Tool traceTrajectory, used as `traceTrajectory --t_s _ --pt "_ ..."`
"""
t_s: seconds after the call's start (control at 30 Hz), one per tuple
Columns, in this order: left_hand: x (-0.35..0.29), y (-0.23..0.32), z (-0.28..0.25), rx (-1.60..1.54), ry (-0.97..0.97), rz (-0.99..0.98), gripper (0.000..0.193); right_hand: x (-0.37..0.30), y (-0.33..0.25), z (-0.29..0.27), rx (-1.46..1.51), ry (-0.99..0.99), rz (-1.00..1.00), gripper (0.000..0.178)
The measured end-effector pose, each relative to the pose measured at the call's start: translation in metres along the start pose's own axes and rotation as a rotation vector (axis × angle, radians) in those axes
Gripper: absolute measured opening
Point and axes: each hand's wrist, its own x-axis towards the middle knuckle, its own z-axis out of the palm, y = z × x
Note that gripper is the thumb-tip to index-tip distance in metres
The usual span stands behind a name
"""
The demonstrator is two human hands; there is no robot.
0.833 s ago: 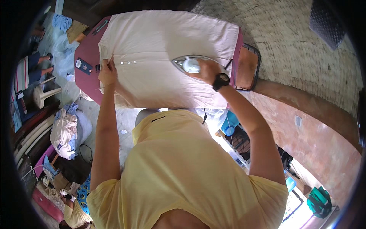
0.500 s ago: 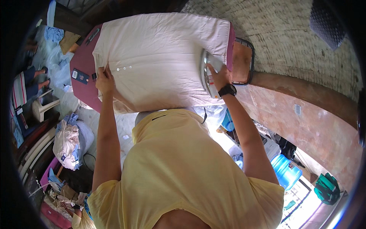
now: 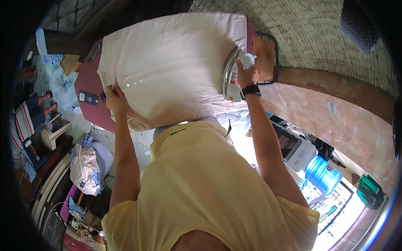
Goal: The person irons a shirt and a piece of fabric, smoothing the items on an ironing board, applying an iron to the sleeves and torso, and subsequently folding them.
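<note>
A pale cream garment [image 3: 176, 62] with several small white buttons [image 3: 135, 83] lies spread over a maroon ironing board [image 3: 85, 70]. At its left end, beside the buttons, my left hand [image 3: 116, 100] is closed, pinching the fabric edge between thumb and fingers. My right hand [image 3: 247, 76], with a dark watch on the wrist, grips a clothes iron [image 3: 230, 81] at the garment's right end. The iron stands on the cloth near the board's right end; its soleplate contact is hard to make out.
A dark tag [image 3: 88, 98] and a dark slim object [image 3: 94, 53] lie on the board's left end. A black metal rack [image 3: 274, 58] juts out at the right. Bundled clothes [image 3: 86, 167] sit at lower left. A blue water jug [image 3: 322, 175] stands at lower right. Another person's legs [image 3: 35, 104] show at far left.
My right hand has shifted slightly up and right on the iron, which has turned a little. My left hand keeps its pinch on the fabric. The whole view has tilted somewhat.
</note>
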Motion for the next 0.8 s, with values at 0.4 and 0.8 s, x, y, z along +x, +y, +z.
traceTrajectory --t_s 0.4,0.8 --pt "0.001 -0.003 0.005 -0.012 -0.011 -0.012 0.026 0.016 -0.013 0.005 0.009 0.023 0.019 0.072" --pt "0.002 0.011 -0.008 -0.037 0.042 -0.039 0.022 0.019 0.002 -0.006 -0.02 -0.253 -0.442 0.057"
